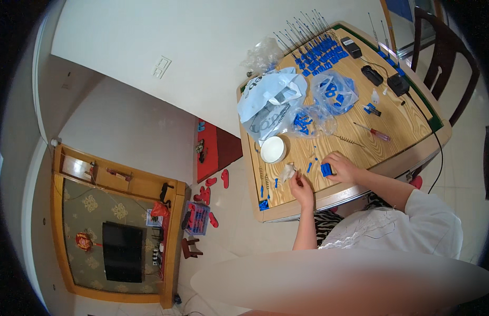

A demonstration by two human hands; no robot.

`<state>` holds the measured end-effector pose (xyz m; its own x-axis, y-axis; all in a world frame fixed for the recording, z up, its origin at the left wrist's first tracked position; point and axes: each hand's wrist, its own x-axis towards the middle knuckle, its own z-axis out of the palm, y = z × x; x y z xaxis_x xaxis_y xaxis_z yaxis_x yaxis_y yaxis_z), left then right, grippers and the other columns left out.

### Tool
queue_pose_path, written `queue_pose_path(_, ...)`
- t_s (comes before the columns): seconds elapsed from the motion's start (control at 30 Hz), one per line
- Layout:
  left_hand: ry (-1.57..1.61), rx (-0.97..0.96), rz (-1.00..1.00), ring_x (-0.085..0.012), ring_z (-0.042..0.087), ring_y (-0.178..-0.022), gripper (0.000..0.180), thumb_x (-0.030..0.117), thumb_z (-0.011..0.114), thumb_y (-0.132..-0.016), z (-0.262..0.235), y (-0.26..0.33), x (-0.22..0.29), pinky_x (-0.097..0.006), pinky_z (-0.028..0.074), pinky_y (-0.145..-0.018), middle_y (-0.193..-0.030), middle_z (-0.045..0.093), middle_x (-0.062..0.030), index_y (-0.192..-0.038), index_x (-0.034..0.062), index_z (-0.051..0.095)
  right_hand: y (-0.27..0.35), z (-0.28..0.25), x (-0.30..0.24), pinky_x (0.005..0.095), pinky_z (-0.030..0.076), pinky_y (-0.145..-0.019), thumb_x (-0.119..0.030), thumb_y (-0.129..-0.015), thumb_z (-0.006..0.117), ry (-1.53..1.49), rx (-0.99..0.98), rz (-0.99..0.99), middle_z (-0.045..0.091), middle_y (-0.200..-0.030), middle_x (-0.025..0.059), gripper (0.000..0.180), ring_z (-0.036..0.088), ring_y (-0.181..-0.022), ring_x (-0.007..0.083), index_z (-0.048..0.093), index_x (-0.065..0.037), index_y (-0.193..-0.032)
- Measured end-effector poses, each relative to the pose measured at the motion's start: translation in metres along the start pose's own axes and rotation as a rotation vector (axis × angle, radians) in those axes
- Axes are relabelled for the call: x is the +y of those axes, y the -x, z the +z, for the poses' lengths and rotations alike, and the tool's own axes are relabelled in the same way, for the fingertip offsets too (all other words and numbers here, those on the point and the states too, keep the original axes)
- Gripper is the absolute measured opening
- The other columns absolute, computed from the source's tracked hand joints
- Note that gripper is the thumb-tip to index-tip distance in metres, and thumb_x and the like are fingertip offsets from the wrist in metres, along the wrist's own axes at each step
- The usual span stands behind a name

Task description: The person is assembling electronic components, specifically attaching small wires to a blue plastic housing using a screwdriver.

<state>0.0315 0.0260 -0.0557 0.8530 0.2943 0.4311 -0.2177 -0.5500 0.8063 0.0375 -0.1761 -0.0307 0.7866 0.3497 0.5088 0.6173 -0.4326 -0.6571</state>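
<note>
Both hands worked low on the wooden tabletop (360,145): my right hand (340,167) clamped a small blue plastic part (326,169), my left hand (301,185) pinched a crumpled clear plastic wrapper (287,171) just leftward.

My wooden counter (407,126) carries a white bowl (273,149) near the left, a white plastic bag (268,102) beyond it, clear bags of blue parts (335,92), a red-handled screwdriver (373,131) to the right (lying flat), and black boxes (372,75) at the far side.
</note>
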Motion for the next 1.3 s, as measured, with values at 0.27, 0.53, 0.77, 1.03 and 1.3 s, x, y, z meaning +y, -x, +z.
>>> queue_pose_path(0.27, -0.080, 0.014, 0.122, -0.0266, 0.057, -0.078, 0.021, 0.002, 0.056, -0.083, 0.007, 0.005, 0.002, -0.033, 0.047, -0.070, -0.088, 0.056, -0.0146, -0.104, -0.0034, 0.057, 0.005, 0.004, 0.009, 0.0389, 0.039, -0.089, -0.016, -0.066, 0.069, 0.088, 0.033, -0.082, 0.053, -0.106, 0.0133, 0.044, 0.048, -0.103, 0.0318, 0.054, 0.000, -0.104)
queue_pose_path(0.53, -0.175, -0.109, 0.097, -0.0257, 0.056, -0.077, 0.024, 0.014, 0.064, -0.081, 0.010, -0.001, 0.016, -0.036, 0.046, -0.069, -0.085, 0.055, -0.0136, -0.100, -0.0011, 0.061, 0.006, 0.002, 0.011, 0.0388, 0.039, -0.089, -0.016, -0.071, 0.067, -0.048, 0.142, 0.092, 0.055, -0.101, 0.0135, 0.035, 0.049, -0.101, 0.0314, 0.057, -0.004, -0.102)
queue_pose_path(0.77, -0.300, -0.103, 0.089, -0.0301, 0.056, -0.082, 0.021, 0.018, 0.066, -0.079, 0.021, -0.010, 0.008, -0.039, 0.044, -0.074, -0.086, 0.056, -0.0138, -0.089, 0.0009, 0.063, 0.006, 0.006, 0.008, 0.0370, 0.043, -0.080, -0.010, -0.076, 0.062, -0.025, 0.244, 0.064, 0.057, -0.092, 0.0133, 0.021, 0.054, -0.089, 0.0304, 0.058, -0.002, -0.095)
queue_pose_path(1.03, 0.013, -0.016, 0.032, -0.0230, 0.060, -0.072, 0.018, 0.015, 0.061, -0.085, 0.018, -0.004, 0.008, -0.032, 0.047, -0.068, -0.080, 0.063, -0.0149, -0.090, -0.0023, 0.062, -0.049, -0.003, 0.019, 0.0364, 0.046, -0.072, -0.013, -0.078, 0.063, -0.003, 0.030, 0.103, 0.059, -0.085, 0.0117, 0.014, 0.059, -0.082, 0.0267, 0.062, -0.004, -0.090)
queue_pose_path(1.3, 0.224, 0.001, -0.059, -0.0125, 0.057, -0.074, 0.016, 0.011, 0.060, -0.086, 0.013, -0.003, 0.004, -0.027, 0.046, -0.067, -0.081, 0.063, -0.0075, -0.095, -0.0017, 0.062, -0.081, 0.034, 0.002, 0.0379, 0.049, -0.068, -0.011, -0.074, 0.066, 0.010, -0.295, 0.087, 0.063, -0.081, 0.0133, 0.016, 0.062, -0.076, 0.0284, 0.063, -0.002, -0.086)
